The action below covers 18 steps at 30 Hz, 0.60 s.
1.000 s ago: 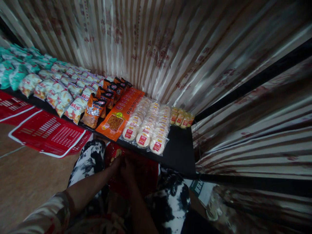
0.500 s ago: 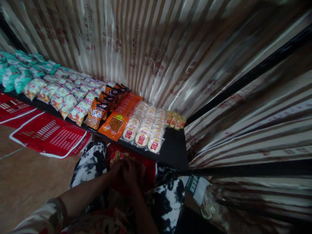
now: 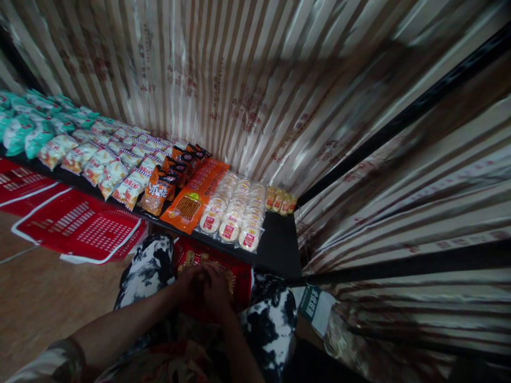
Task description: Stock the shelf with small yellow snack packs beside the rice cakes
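Between my knees, a red basket holds several small yellowish packets. Over it my left hand and my right hand sit close together, fingers curled inward and down. Shadow covers the fingertips, and anything they hold is too dark to make out. Just beyond my hands, a black shelf carries rows of wrapped round white cakes with red labels. Several small yellowish packets like those in the basket stand at the shelf's right end.
Left along the shelf lie an orange packet of sticks, orange-black bags, white snack bags and teal bags. Red baskets stand below on the left. A striped curtain and black bars bound the back and right.
The view has shifted slightly, moving the shelf's right end left in the picture. My hands remain together over the basket, with a little more of its packets showing around them.
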### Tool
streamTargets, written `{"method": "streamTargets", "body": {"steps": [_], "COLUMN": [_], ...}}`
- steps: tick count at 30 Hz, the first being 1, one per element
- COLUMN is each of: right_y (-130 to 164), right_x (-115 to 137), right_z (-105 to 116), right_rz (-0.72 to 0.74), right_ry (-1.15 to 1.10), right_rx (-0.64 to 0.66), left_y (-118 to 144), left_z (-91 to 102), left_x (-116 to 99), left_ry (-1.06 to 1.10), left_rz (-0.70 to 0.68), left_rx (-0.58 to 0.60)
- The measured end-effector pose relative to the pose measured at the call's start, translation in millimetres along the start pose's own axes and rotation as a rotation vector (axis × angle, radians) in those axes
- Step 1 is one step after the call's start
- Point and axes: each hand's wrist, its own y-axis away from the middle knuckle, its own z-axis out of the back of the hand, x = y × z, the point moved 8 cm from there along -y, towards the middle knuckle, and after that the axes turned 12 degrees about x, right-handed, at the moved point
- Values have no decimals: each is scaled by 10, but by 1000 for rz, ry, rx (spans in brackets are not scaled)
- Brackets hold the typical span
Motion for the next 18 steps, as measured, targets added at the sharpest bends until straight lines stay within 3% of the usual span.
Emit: {"method": "streamTargets", "body": {"steps": [6, 11, 18], "right_y": [71, 119, 154], "right_x": [208, 303, 373], "right_z": [135, 223, 380], "right_rz": [85, 124, 164], "right_ry": [68, 138, 146], "right_rx": [66, 115, 126], "left_y": [123, 240, 272], "left_z": [-145, -237, -238], "left_x": [1, -71, -187], "left_ry": [92, 21, -183], "left_rz": [90, 142, 51], "left_rx": [20, -39, -133]}}
